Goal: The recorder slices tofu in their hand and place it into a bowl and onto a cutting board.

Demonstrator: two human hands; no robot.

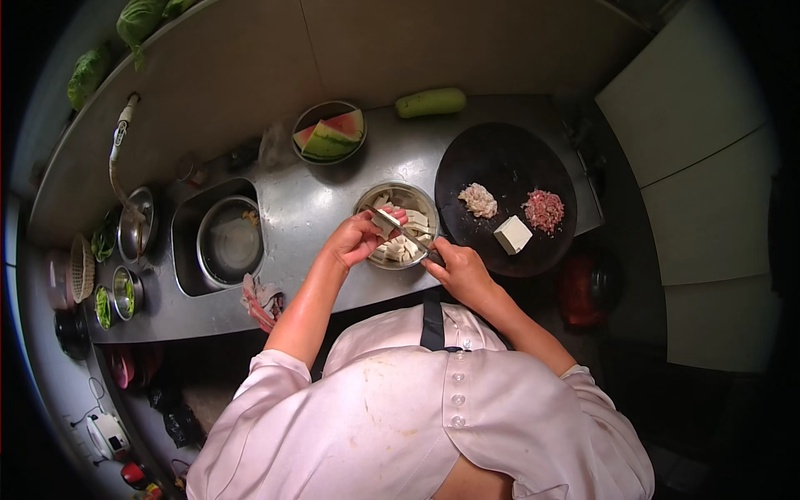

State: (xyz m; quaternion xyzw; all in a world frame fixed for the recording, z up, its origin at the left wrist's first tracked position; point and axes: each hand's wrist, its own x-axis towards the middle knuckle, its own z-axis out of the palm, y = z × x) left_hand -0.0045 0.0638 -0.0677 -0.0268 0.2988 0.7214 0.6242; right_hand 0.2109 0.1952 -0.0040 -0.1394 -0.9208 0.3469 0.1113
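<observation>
Over a steel bowl [365,251] of white tofu pieces [400,249], my left hand [359,236] holds a piece of tofu [385,223] on its palm and fingers. My right hand [464,271] grips the handle of a knife [410,236], whose blade lies across that piece. Right of the bowl, a round dark chopping board [494,150] bears a block of white tofu [513,235], a heap of pale minced meat [479,200] and a heap of redder minced meat [544,210].
Behind stand a bowl of watermelon wedges [331,140] and a green gourd [431,102]. At left, a sink [181,250] holds a metal basin [230,240]; a cloth [262,301] hangs at the counter's front edge. Small bowls of cut greens [127,292] stand farther left.
</observation>
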